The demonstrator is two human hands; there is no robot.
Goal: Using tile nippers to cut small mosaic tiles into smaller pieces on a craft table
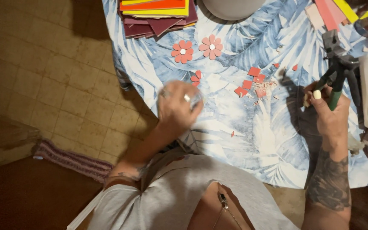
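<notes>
Resting low on the leaf-print tablecloth [235,140], the left hand [176,108] looks blurred, fingers curled over something pale and glassy that I cannot identify, so its grip stays unclear. Across from it, the right hand [329,111] is clenched round the green-handled nippers [339,72], whose long axis runs upright, jaws pointing away from the person. Between and beyond the hands lie the red tile pieces [252,81], nearer the right hand, with two pink tile flowers [196,47] farther off.
</notes>
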